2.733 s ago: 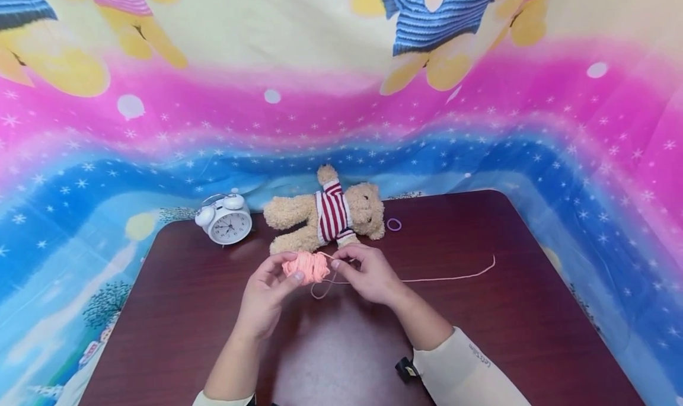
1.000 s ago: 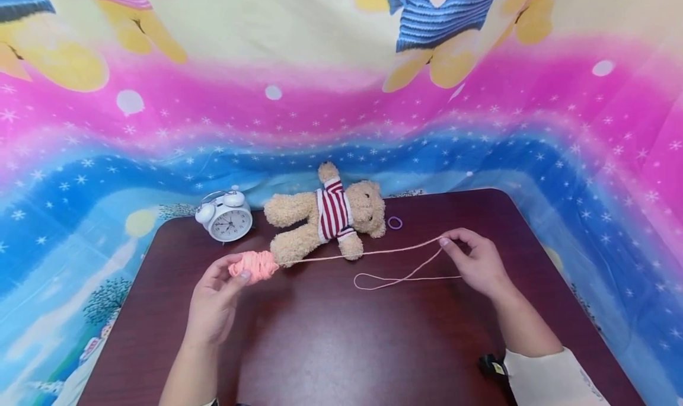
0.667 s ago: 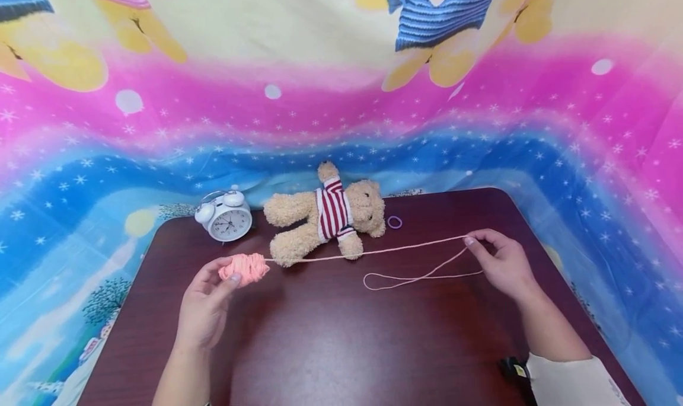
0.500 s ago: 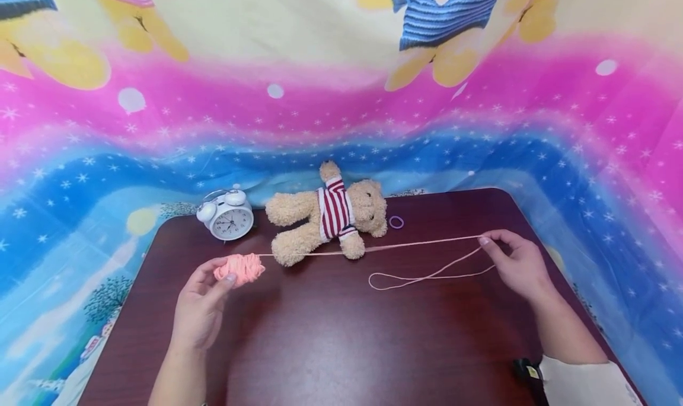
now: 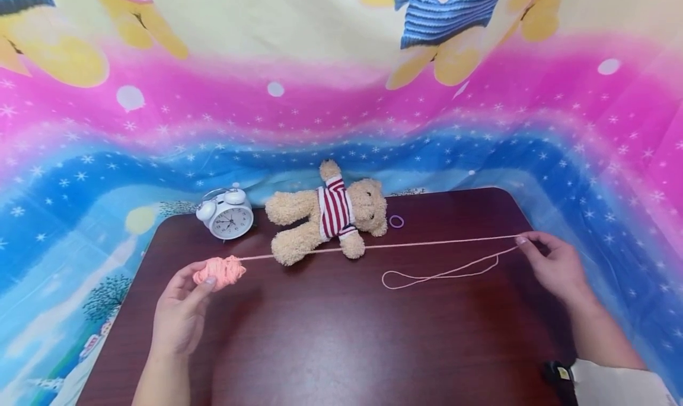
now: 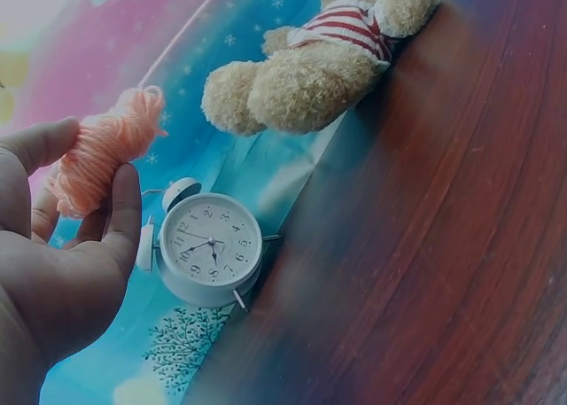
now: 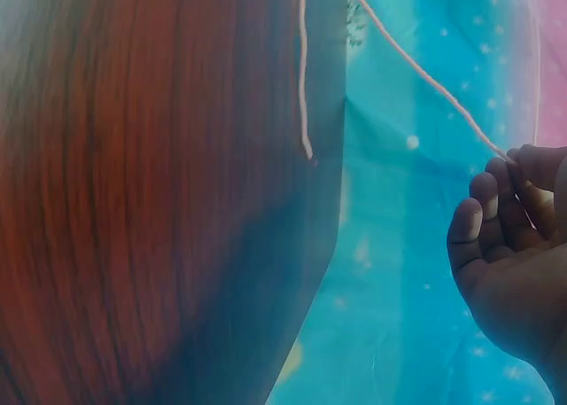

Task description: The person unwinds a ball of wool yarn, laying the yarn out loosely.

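Observation:
A small peach-pink skein of yarn (image 5: 226, 271) is in my left hand (image 5: 178, 317), gripped between thumb and fingers above the table's left side. In the left wrist view the wound strands of the skein (image 6: 102, 152) show clearly. One yarn strand (image 5: 427, 243) runs taut from it across to my right hand (image 5: 560, 272), which pinches it between thumb and forefinger over the right side. From that pinch a slack length trails back in a narrow loop (image 5: 395, 280). The loose yarn end (image 7: 306, 148) shows over the table in the right wrist view.
A teddy bear (image 5: 335, 213) in a striped shirt lies on its side at the back, behind the taut strand. Left of it stands a white alarm clock (image 5: 230, 221). A purple ring (image 5: 396, 221) lies by the bear's head. Patterned cloth surrounds the dark wooden table (image 5: 320, 347).
My hands began close together at the skein and have moved apart, left hand to the left with the skein, right hand far right, drawing out a long straight strand. The slack loop slid rightward.

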The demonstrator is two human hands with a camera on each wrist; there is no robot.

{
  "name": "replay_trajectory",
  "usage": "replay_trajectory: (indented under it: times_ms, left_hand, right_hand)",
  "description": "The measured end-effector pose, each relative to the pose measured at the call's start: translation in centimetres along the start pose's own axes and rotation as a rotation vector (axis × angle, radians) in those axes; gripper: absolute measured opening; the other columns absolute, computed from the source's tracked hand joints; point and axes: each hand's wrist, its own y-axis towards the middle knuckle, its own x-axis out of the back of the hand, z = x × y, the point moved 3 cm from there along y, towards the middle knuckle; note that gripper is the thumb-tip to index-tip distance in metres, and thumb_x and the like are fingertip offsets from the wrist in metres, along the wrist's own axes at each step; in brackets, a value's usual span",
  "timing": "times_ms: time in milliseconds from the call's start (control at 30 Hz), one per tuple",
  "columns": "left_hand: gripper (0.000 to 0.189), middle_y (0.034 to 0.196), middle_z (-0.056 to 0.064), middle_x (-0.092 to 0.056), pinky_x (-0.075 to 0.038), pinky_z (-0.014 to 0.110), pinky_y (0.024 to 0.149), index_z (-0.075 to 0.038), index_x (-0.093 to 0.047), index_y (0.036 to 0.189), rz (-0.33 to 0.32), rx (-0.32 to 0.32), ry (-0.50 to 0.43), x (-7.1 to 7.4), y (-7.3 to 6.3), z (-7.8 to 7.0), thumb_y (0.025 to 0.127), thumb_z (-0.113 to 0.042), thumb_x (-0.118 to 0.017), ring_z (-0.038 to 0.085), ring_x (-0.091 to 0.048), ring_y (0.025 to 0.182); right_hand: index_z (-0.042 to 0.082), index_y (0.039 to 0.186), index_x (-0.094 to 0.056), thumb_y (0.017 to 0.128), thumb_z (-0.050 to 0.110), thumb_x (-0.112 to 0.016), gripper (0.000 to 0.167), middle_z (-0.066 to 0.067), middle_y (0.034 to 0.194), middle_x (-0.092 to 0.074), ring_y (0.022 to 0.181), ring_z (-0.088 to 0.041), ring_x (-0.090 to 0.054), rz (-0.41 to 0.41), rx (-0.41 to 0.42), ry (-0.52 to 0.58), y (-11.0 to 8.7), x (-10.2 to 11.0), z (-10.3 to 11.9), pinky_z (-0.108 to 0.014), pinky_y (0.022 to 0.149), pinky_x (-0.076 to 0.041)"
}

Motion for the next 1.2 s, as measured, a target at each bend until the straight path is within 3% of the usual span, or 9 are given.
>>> replay_trajectory:
  times_ms: [100,267,367,567,767,900,1200]
  left_hand:
    - [0.033,0.113,0.004,-0.065,-0.057,0.022,0.083,0.001,-0.06,0.132,0.002,-0.002,-0.012,0.3,0.0,-0.2,0.099,0.007,-0.063,0.013,-0.065,0.094]
    - [0.033,0.113,0.003,-0.066,-0.057,0.022,0.083,0.0,-0.061,0.132,-0.007,-0.016,-0.01,1.0,0.2,-0.4,0.099,0.005,-0.063,0.013,-0.067,0.09]
    - [0.032,0.111,0.004,-0.066,-0.057,0.023,0.083,0.001,-0.061,0.131,-0.005,-0.024,-0.03,1.3,0.3,-0.4,0.099,0.007,-0.062,0.013,-0.067,0.089]
    - [0.031,0.112,0.004,-0.066,-0.057,0.024,0.082,0.001,-0.062,0.129,-0.004,-0.043,-0.087,2.0,0.4,-0.5,0.1,0.01,-0.059,0.013,-0.067,0.089]
    - [0.03,0.112,0.005,-0.066,-0.057,0.024,0.081,0.001,-0.062,0.129,-0.015,-0.064,-0.139,2.7,0.6,-0.9,0.101,0.01,-0.057,0.013,-0.067,0.089]
    - [0.029,0.112,0.006,-0.068,-0.057,0.024,0.081,0.002,-0.062,0.128,-0.021,-0.071,-0.146,2.8,0.5,-0.9,0.101,0.01,-0.057,0.013,-0.067,0.09]
    - [0.03,0.113,0.005,-0.068,-0.057,0.025,0.082,0.002,-0.062,0.129,-0.02,-0.058,-0.114,2.4,0.5,-0.3,0.1,0.01,-0.057,0.013,-0.067,0.09]
  right_hand:
    - [0.004,0.119,-0.072,0.104,0.035,-0.063,0.035,0.008,0.085,-0.069,0.075,0.008,-0.049,0.001,-0.021,-0.028,0.2,0.6,-1.2,-0.02,0.062,-0.041]
    - [0.002,0.121,-0.071,0.105,0.037,-0.061,0.039,-0.016,0.094,-0.074,0.077,0.008,-0.048,0.009,-0.051,-0.082,0.7,1.4,-2.9,-0.023,0.062,-0.042]
    - [0.001,0.123,-0.07,0.105,0.038,-0.06,0.042,-0.026,0.103,-0.072,0.08,-0.002,-0.052,0.014,-0.075,-0.115,0.9,1.6,-3.9,-0.027,0.063,-0.042]
    - [-0.001,0.128,-0.066,0.106,0.042,-0.056,0.049,-0.032,0.113,-0.067,0.1,-0.04,-0.059,0.033,-0.138,-0.111,1.0,2.2,-5.2,-0.033,0.069,-0.041]
    - [-0.003,0.132,-0.062,0.107,0.045,-0.052,0.055,-0.035,0.123,-0.062,0.113,-0.054,-0.054,0.087,-0.17,-0.112,1.0,2.5,-6.1,-0.048,0.078,-0.045]
    - [-0.005,0.131,-0.061,0.107,0.043,-0.052,0.054,-0.039,0.128,-0.058,0.116,-0.058,-0.051,0.117,-0.152,-0.108,1.1,2.1,-6.5,-0.062,0.085,-0.044]
    - [-0.002,0.12,-0.07,0.105,0.034,-0.061,0.039,-0.038,0.121,-0.063,0.114,-0.058,-0.055,0.212,-0.031,-0.156,1.1,-0.5,-6.3,-0.061,0.086,-0.045]
